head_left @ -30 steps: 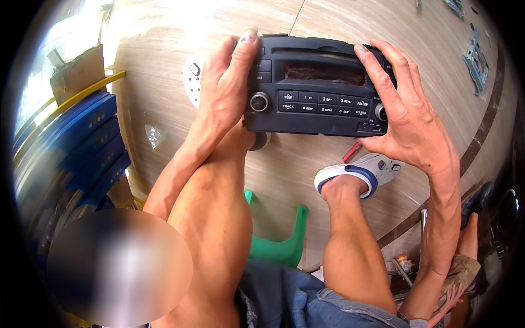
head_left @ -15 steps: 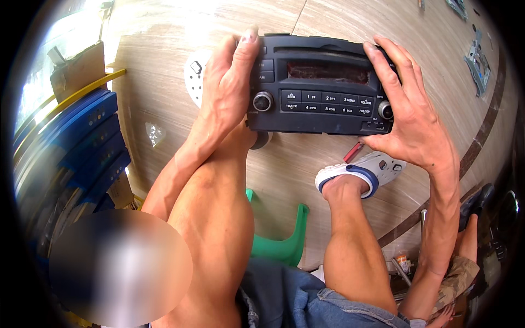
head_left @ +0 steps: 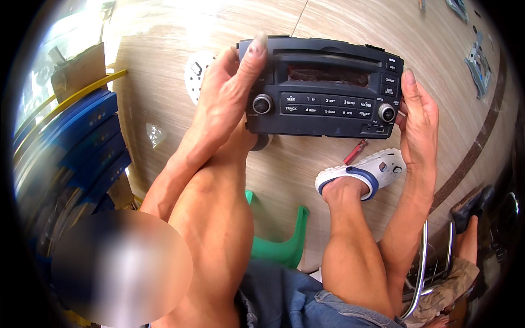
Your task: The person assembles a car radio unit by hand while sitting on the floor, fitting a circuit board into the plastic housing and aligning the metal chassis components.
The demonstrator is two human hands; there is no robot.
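A black car radio [head_left: 322, 104] with two knobs, rows of buttons and a dark display window is held up in front of me, face upward. My left hand [head_left: 232, 90] grips its left end, thumb over the upper front corner. My right hand [head_left: 416, 117] holds the right end along its edge, thumb up beside the buttons and the other fingers partly hidden behind it. Below the radio, a red-handled tool [head_left: 354, 153] lies on the floor next to my white clog [head_left: 388, 169].
Blue stacked cases [head_left: 82, 147], a yellow bar [head_left: 76, 87] and cardboard [head_left: 82, 60] stand at left. Metal brackets [head_left: 476, 65] lie upper right. A green plastic stool [head_left: 292, 238] is beneath me. Another person's leg [head_left: 467, 246] and a chrome frame [head_left: 424, 262] are lower right.
My right hand has shifted from spreading over the front to gripping the right edge, uncovering the right buttons and knob. The left thumb has slid slightly right onto the radio's face.
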